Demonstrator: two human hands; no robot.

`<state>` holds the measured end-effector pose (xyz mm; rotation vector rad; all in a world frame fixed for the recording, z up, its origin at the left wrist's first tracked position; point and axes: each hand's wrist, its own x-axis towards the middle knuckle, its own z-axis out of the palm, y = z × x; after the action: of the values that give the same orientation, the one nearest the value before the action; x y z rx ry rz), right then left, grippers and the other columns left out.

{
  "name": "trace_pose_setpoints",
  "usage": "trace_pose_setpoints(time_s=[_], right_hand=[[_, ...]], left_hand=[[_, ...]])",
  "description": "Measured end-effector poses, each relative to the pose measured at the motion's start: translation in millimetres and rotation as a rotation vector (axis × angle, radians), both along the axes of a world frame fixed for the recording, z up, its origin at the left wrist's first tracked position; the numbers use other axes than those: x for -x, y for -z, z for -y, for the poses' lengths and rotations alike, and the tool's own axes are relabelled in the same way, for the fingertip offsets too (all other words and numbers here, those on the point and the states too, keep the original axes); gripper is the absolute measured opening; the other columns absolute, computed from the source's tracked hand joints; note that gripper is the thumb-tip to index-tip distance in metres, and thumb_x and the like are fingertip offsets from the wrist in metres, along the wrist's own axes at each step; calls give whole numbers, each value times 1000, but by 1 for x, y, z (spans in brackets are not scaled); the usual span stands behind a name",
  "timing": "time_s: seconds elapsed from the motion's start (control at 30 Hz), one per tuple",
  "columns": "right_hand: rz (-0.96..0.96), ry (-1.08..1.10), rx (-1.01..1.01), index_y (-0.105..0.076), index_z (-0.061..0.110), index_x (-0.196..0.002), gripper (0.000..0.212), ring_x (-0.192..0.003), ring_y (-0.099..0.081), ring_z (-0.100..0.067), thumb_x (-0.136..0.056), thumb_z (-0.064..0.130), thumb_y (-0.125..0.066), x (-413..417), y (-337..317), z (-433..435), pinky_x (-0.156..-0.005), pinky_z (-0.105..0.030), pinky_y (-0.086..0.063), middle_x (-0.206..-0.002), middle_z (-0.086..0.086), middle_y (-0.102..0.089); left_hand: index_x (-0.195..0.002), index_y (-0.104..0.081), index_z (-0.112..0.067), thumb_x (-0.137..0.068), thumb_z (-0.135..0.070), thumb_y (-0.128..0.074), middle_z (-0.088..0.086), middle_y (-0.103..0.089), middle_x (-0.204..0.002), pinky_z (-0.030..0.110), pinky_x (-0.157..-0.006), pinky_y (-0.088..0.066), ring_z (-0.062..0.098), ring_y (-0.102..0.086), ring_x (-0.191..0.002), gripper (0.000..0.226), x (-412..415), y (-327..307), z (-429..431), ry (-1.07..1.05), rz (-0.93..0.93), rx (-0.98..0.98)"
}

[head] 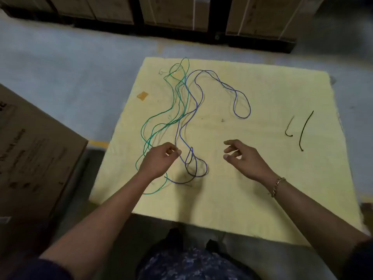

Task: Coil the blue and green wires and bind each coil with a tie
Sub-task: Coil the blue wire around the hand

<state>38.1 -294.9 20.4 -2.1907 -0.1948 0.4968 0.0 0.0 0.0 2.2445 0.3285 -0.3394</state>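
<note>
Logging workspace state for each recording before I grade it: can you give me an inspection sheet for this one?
Surface: yellow mat, with the wires and ties lying on it.
Job's things: blue wire and green wire are loose, uncoiled and crossing; hooked black tie and longer black tie lie apart at right.
Clutter: brown tape scrap on the mat.
Hands: left hand pinches the blue wire; right hand is open, holding nothing.
Cables: nothing seen besides the job's wires.
Surroundings: cardboard box at left; stacked cartons beyond the mat.
</note>
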Motion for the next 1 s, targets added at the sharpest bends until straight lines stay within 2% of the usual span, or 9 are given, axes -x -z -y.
trace_pose_setpoints(time_s=[0.13,0.23,0.3,0.4,0.5,0.57,0.73,0.87,1.0], right_hand=[[61,-144,97,-66,28,-114,24,-89,-65,-5,-90,23,-65,8,19,-18,-79,-30,-51,-99,14,-70],[216,-356,252,-67,26,-112,22,-98,-60,-14,-90,26,-61,14,34,-38,-84,-37,-50,-104,10,-69],[329,-512,361,-69,24,-111,25,-103,-57,-20,-88,22,-61,17,42,-55,-86,-38,-49,-106,7,-69],[494,-763,495,-71,23,-100,25,-94,-62,-25,-77,16,-64,24,57,-80,-81,-38,-48,-94,4,-68],[550,-908,619,-67,22,-92,24,-95,-63,-27,-71,11,-64,27,74,-93,-104,-43,-44,-88,1,-64],[561,-932,722,-68,19,-90,22,-98,-62,-29,-71,9,-65,25,83,-92,-117,-49,-32,-87,-2,-65],[564,-887,865,-72,20,-90,19,-108,-60,-30,-78,9,-62,11,86,-71,-122,-50,-14,-85,-1,-70],[645,-848,789,-68,22,-85,24,-103,-60,-26,-72,4,-62,0,81,-46,-117,-46,-31,-81,4,-64],[702,-788,649,-66,19,-86,22,-114,-61,-28,-74,2,-61,-1,77,-23,-104,-40,-46,-93,0,-67]], left_hand=[[-89,-68,-33,-80,-61,-56,-8,-73,-84,45,-82,-57,15,-69,-83,32,17,13,-11,-62,-46,19],[-86,-69,-32,-79,-60,-57,-7,-71,-77,49,-81,-58,16,-69,-82,32,25,23,-20,-97,-56,52],[-86,-69,-33,-77,-64,-56,-5,-71,-80,48,-79,-58,18,-68,-82,35,28,29,-24,-94,-72,45],[-87,-69,-32,-79,-62,-57,-4,-71,-82,41,-74,-57,17,-65,-76,33,29,36,-26,-95,-78,44],[-89,-69,-31,-85,-54,-60,-4,-71,-83,35,-72,-51,14,-62,-73,26,28,39,-26,-73,-81,48],[-90,-70,-30,-89,-47,-63,-4,-70,-84,34,-74,-50,14,-64,-77,19,27,41,-25,-45,-97,66],[-88,-69,-33,-81,-57,-57,-7,-71,-85,37,-80,-52,14,-65,-82,29,19,37,-19,18,-140,96],[-89,-69,-35,-76,-63,-53,-11,-70,-89,37,-82,-53,12,-65,-86,35,9,35,-12,74,-149,94],[-93,-69,-32,-88,-47,-59,-11,-68,-97,37,-83,-53,10,-62,-88,18,-3,36,7,111,-87,87]])
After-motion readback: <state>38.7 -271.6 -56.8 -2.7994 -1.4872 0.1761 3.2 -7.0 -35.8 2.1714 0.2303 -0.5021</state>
